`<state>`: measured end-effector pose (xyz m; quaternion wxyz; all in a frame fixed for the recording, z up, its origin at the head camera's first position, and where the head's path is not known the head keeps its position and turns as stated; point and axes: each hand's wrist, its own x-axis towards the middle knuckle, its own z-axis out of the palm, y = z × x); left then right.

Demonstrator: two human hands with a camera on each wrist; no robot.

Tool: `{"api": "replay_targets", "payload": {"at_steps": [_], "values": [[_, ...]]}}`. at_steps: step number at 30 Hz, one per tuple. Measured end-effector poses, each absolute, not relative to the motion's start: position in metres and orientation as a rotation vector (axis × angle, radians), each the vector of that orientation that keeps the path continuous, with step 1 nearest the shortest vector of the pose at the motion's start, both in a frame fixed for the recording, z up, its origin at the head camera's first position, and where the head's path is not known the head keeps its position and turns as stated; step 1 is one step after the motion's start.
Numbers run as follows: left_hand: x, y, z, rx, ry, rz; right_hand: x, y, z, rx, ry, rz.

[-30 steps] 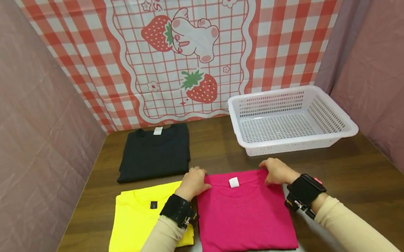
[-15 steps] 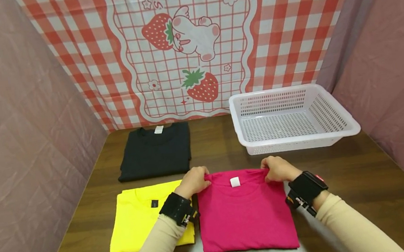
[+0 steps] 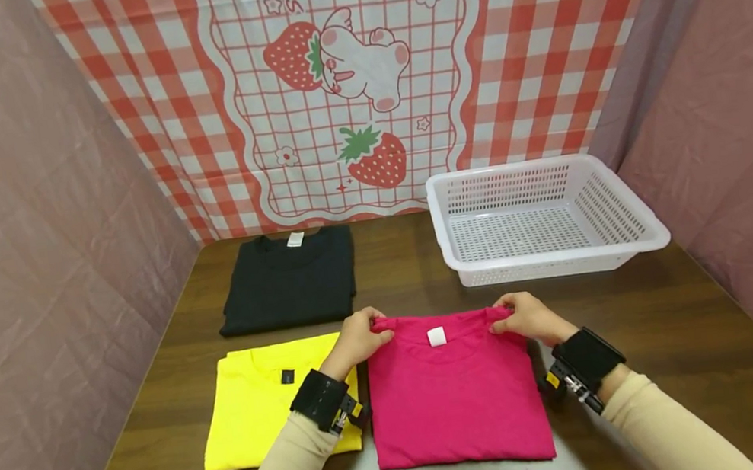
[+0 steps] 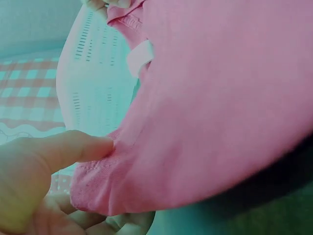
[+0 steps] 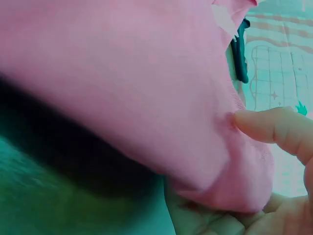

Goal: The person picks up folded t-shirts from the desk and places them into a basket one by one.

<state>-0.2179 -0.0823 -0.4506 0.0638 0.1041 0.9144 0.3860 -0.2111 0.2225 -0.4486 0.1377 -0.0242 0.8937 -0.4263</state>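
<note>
A folded magenta T-shirt [image 3: 459, 402] lies at the front middle of the table, its white neck label [image 3: 436, 337] facing up. My left hand [image 3: 357, 338] pinches its far left corner, and my right hand [image 3: 528, 317] pinches the far right one. In the left wrist view, the thumb [image 4: 83, 146] presses on top of the shirt [image 4: 205, 107] with fingers curled beneath. The right wrist view has the same hold, thumb [image 5: 274, 128] above the shirt [image 5: 137, 83] and fingers below, with a dark gap under the cloth. The far edge is slightly raised.
Left of the magenta shirt lies a folded yellow T-shirt [image 3: 251, 417], partly under my left forearm in view. A folded black T-shirt [image 3: 292, 282] is behind it. At the back right stands a white plastic basket [image 3: 558, 256]. A red-checked curtain [image 3: 537, 57] hangs behind the wooden table [image 3: 393, 264].
Both hands have tightened from touching the magenta shirt's far corners to pinching them, with thumbs on top. The far edge has come up a little and the hands have spread slightly apart.
</note>
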Motion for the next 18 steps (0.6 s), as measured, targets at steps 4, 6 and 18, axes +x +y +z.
{"api": "replay_targets", "payload": {"at_steps": [4, 6, 18], "values": [[-0.214, -0.086, -0.453, 0.226, 2.728, 1.18, -0.206, 0.229, -0.451, 0.038, 2.475, -1.293], [-0.211, -0.088, -0.453, 0.185, 2.709, 1.177, -0.203, 0.231, -0.449, 0.084, 2.416, -1.301], [-0.196, -0.091, -0.449, 0.201, 2.673, 1.211, -0.188, 0.226, -0.444, 0.129, 2.228, -1.425]]}}
